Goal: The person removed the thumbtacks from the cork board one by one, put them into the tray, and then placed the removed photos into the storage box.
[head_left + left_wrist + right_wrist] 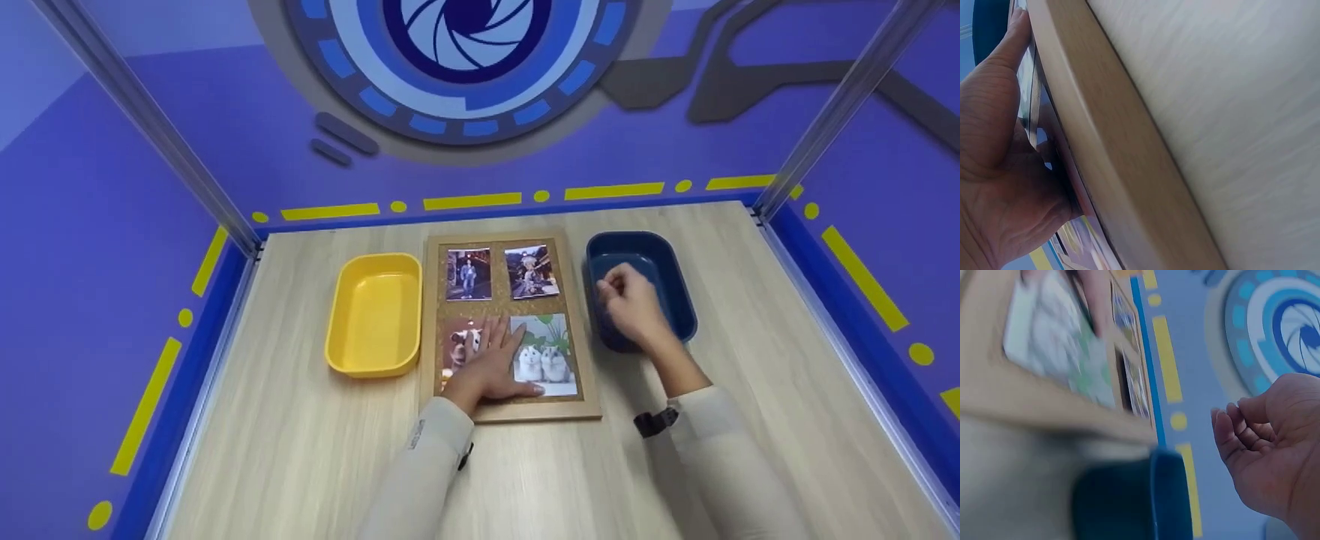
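Note:
A wood-framed cork board (pixel 495 307) lies on the table, bearing two small photos, a brown-toned animal picture (pixel 454 334) and a hamster picture (pixel 555 364). My left hand (pixel 491 367) rests flat across the two lower pictures, fingers spread, partly covering both. In the left wrist view its palm (pixel 1010 191) lies beside the board's wooden edge (pixel 1106 135). Over the dark blue bin (pixel 679 300) hovers my right hand (pixel 632 304), its fingers curled inward. The right wrist view shows this hand's thumb and fingertips (pixel 1222 424) close together, with no object visible between them.
A yellow bin (pixel 375 315) stands left of the board, and the dark blue one stands close to its right. Purple-blue panels (pixel 525 172) wall in the back and sides of the wooden table (pixel 292 450). Metal posts (pixel 150 120) rise at the back corners.

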The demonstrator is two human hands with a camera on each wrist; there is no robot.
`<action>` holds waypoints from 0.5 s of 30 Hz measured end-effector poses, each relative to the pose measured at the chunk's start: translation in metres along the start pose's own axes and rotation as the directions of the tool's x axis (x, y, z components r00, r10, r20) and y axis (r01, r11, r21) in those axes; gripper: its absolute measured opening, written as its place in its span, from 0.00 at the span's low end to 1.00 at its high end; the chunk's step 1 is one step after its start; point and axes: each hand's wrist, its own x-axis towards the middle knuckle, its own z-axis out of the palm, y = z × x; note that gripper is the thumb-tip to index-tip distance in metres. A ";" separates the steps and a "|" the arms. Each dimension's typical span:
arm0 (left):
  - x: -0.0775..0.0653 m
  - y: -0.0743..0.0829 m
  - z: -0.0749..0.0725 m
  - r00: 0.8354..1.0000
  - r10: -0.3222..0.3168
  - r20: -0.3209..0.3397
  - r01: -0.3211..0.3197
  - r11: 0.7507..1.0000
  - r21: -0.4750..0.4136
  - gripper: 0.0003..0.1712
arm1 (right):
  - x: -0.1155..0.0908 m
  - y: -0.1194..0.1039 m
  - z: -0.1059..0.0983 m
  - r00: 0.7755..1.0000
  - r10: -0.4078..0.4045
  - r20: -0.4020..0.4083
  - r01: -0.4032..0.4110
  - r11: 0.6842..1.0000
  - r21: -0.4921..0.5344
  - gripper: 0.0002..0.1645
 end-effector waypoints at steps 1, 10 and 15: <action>0.000 0.000 0.000 1.000 0.001 -0.002 -0.001 1.000 -0.004 0.72 | 0.003 0.005 -0.005 1.000 0.005 -0.005 -0.005 1.000 -0.030 0.05; 0.000 -0.003 0.001 1.000 -0.009 0.004 0.009 1.000 -0.013 0.72 | 0.024 0.055 -0.035 0.980 0.117 0.162 -0.061 0.947 -0.317 0.07; 0.001 -0.001 0.001 1.000 -0.005 0.008 0.005 1.000 -0.025 0.71 | 0.029 0.066 -0.040 0.908 0.209 0.364 -0.033 0.900 -0.434 0.07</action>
